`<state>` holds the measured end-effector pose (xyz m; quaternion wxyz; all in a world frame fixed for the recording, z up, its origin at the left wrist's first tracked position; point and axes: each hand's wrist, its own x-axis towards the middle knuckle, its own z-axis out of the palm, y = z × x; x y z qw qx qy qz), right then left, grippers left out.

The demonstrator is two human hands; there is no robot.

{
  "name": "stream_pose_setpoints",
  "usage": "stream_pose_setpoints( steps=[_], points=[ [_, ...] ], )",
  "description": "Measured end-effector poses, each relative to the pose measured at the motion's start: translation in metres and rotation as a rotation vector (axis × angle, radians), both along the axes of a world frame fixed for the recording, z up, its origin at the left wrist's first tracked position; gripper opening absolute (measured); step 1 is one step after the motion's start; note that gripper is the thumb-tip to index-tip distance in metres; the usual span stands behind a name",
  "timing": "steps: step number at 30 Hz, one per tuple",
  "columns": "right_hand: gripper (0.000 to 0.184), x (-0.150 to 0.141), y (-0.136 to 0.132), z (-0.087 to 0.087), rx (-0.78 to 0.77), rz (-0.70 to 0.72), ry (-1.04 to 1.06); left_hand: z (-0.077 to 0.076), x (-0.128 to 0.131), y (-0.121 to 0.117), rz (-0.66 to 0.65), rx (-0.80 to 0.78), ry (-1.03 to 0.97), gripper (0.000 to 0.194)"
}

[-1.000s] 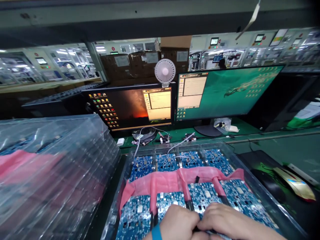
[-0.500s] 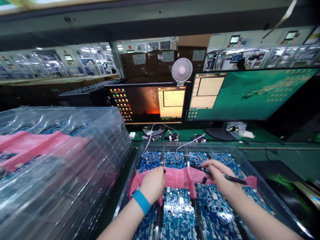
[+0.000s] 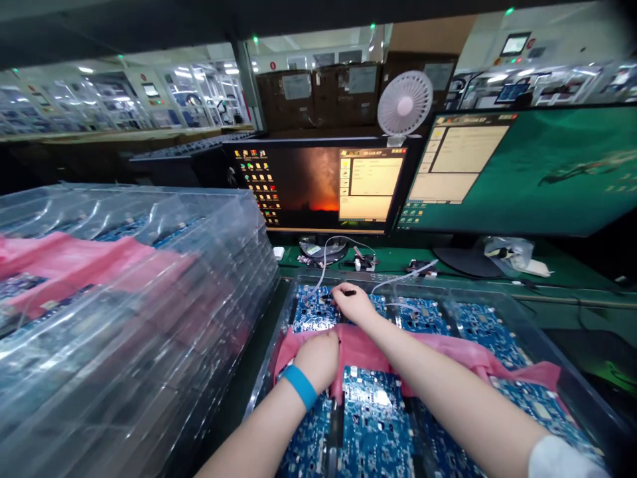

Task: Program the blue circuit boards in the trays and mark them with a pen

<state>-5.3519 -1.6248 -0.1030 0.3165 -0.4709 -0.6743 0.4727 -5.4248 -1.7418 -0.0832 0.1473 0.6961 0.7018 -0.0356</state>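
My right hand (image 3: 352, 302) is closed around a slim black pen (image 3: 349, 293). Its front end is at the blue circuit board (image 3: 311, 307) in the far left compartment of a clear plastic tray (image 3: 542, 345); whether it touches cannot be told. Closer to me, my left hand (image 3: 318, 362), below a blue wristband (image 3: 300, 387), is curled over the pink strip (image 3: 365, 346) that runs across the boards. A small dark tip shows at its fingers, and the rest of what it holds is hidden. More blue boards (image 3: 375, 418) lie in the tray's near compartments.
On the left rises a tall stack of clear trays (image 3: 213, 285) with boards and pink strips. Two monitors (image 3: 318, 192) stand behind, with a small white fan (image 3: 405, 104) above. A white cable (image 3: 326, 255) and small connectors (image 3: 365, 261) lie between.
My hands were together over the near boards, then came apart. The right hand, with the pen in it, moved left to the far left board; the left moved up onto the pink strip.
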Motion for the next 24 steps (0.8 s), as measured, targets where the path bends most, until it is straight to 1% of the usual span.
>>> stream_pose_setpoints(
  steps=[2, 5, 12, 15, 18, 21, 24],
  points=[
    [0.023, -0.001, 0.003, -0.007, -0.029, -0.010, -0.011, -0.001, 0.000, 0.000, 0.003, -0.006, -0.009, 0.027],
    [0.024, 0.000, 0.004, -0.011, -0.056, -0.022, -0.016, -0.002, 0.000, 0.000, 0.006, -0.006, -0.022, 0.027],
    [0.024, -0.001, 0.002, -0.011, -0.079, -0.043, 0.008, -0.003, 0.000, 0.001, -0.001, -0.006, -0.024, 0.025],
    [0.021, -0.003, 0.000, -0.006, -0.086, -0.027, 0.041, -0.002, 0.000, 0.001, -0.003, -0.008, -0.021, 0.024],
    [0.022, 0.002, -0.002, 0.002, -0.101, -0.040, 0.106, -0.001, 0.000, 0.000, 0.000, 0.001, -0.023, 0.023],
    [0.025, 0.015, -0.002, 0.013, -0.125, -0.103, 0.188, -0.001, 0.000, -0.001, 0.009, 0.024, -0.034, 0.027],
    [0.023, 0.034, -0.005, 0.022, -0.163, -0.157, 0.274, -0.001, -0.001, -0.002, 0.022, 0.040, -0.053, 0.028]
  ],
)
